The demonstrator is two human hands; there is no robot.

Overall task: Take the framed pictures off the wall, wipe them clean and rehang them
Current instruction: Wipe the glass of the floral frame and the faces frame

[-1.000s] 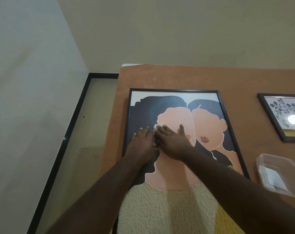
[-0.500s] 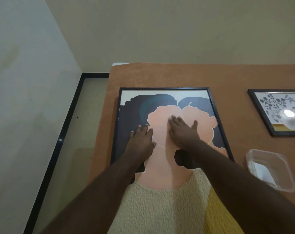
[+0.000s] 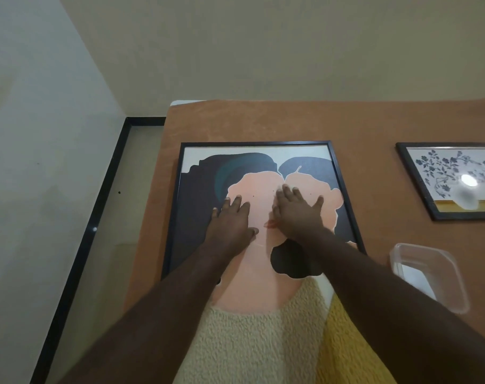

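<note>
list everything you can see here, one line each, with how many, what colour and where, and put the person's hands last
large framed picture: one, black frame, art in peach, dark grey, cream and yellow; lies flat on the table, centre.
small framed picture: one, black frame, dark floral print on white above a yellow band; flat on the table, far right, partly cut off.
plastic container: one, clear; on the table right of the large picture.
white wipe: one, only a bit showing at the right fingertips.
table: one, orange-brown top.
walls: cream, behind and left.
floor strip: pale, black skirting, left.
left hand: flat on the large picture.
right hand: flat on the large picture, over the wipe.
</note>
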